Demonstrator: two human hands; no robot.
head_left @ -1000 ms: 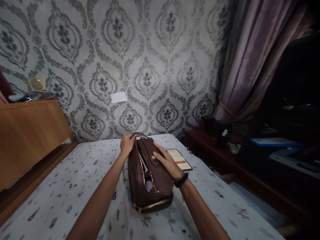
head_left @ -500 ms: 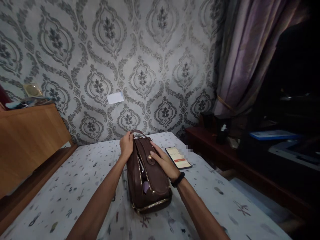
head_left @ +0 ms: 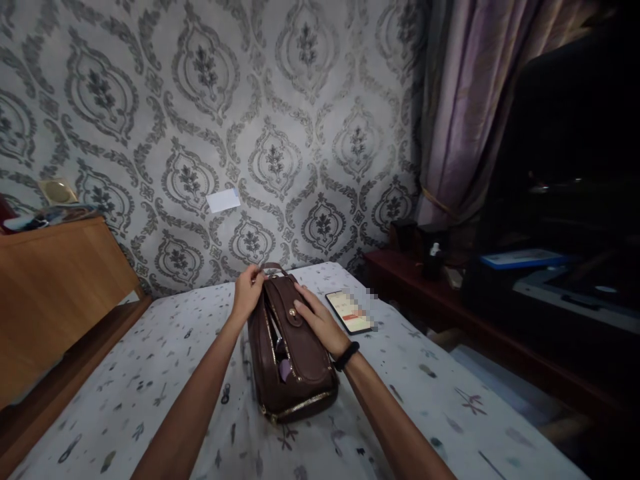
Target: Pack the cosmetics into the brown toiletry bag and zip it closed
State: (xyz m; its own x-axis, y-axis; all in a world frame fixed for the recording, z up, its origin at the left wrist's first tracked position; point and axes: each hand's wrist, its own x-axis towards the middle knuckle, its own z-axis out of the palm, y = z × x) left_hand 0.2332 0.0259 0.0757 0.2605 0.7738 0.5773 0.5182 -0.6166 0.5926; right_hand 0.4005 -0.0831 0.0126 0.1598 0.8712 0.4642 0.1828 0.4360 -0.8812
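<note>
A dark brown bag [head_left: 313,353] lies on a bed with a patterned white sheet [head_left: 200,347]. Its long zipper gapes on the upper side, showing a purple item [head_left: 285,370] inside. At the bag's far left corner, beside the strap [head_left: 273,266], my left hand [head_left: 247,292] is closed, its fingers pinching something too small to make out. My right hand [head_left: 323,323] rests on the bag's right side, fingers stretched out, near the gold button [head_left: 293,312]. To the right of that hand lies a phone [head_left: 350,312] with its screen lit.
A wooden board [head_left: 60,293] stands at the left with small items on top. At the right, a dark red ledge [head_left: 400,270] holds a small bottle [head_left: 435,250], and a blue-edged object [head_left: 523,259] lies farther right. Patterned wall and purple curtain [head_left: 457,113] lie behind.
The camera view has shifted slightly, moving the scene a little to the left. My left hand's fingers have shifted at the bag's far corner. My right hand stays on the bag.
</note>
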